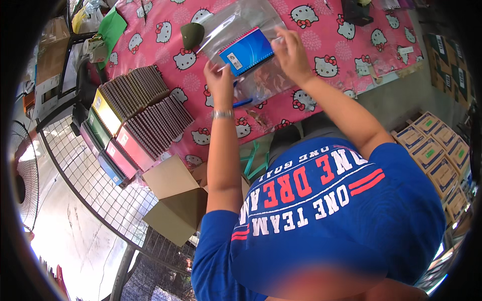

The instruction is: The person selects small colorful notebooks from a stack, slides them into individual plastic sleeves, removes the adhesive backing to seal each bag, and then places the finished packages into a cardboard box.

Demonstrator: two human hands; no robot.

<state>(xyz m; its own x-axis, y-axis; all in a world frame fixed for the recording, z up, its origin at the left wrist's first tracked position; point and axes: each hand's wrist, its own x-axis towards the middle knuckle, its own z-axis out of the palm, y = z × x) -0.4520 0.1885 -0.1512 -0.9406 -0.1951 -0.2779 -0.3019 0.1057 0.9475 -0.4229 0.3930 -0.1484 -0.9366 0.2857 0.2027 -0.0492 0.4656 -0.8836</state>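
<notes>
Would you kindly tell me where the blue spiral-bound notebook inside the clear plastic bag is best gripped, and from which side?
Probably by its two short ends, one from each side. The blue spiral-bound notebook lies tilted and flat inside the clear plastic bag, its long edges free. The left hand is at its lower left end and the right hand at its right end, pinching through the film.

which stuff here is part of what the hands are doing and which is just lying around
In hand:
left hand
right hand
blue spiral notebook
clear plastic bag
blue pen
notebook stacks

Lying about:
green paper
dark green cap
open cardboard box
wire rack
fan
</notes>
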